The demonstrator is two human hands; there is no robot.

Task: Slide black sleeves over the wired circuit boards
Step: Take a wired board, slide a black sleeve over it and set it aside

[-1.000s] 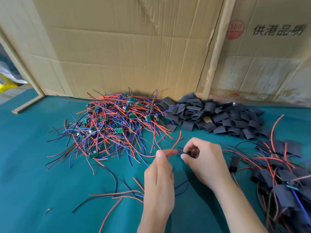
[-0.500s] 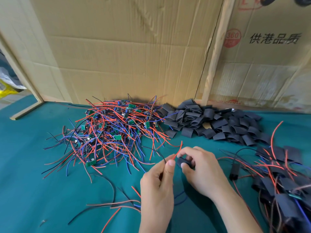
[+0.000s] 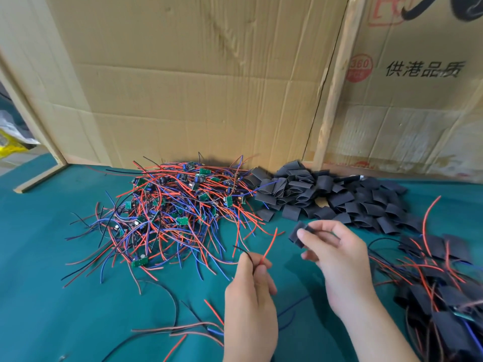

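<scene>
the hands have drawn apart since a moment ago, when they were pressed together over the sleeve and wire ends. now the left hand (image 3: 251,291) pinches a thin red wire (image 3: 270,244) and a thin black wire (image 3: 244,252) between thumb and fingers, their free ends sticking up, while the right hand (image 3: 337,259) holds a short flat black tube sleeve (image 3: 298,235) pinched at its fingertips, just beside the wire tips but not touching them. the board those wires belong to is hidden below the left hand, so i cannot tell its position.

my reading: the sleeve is not yet threaded; either the first try missed or the sleeve's mouth needs opening, and the wire ends must be lined up with it again.

on the teal cloth-covered table (image 3: 52,283), the tangled heap of red, blue and black wired green circuit boards (image 3: 170,212) waits at centre left, the pile of loose black sleeves (image 3: 326,197) lies behind the right hand, and the finished sleeved boards (image 3: 444,296) are stacked at right. brown cardboard sheets (image 3: 196,87) stand behind.
</scene>
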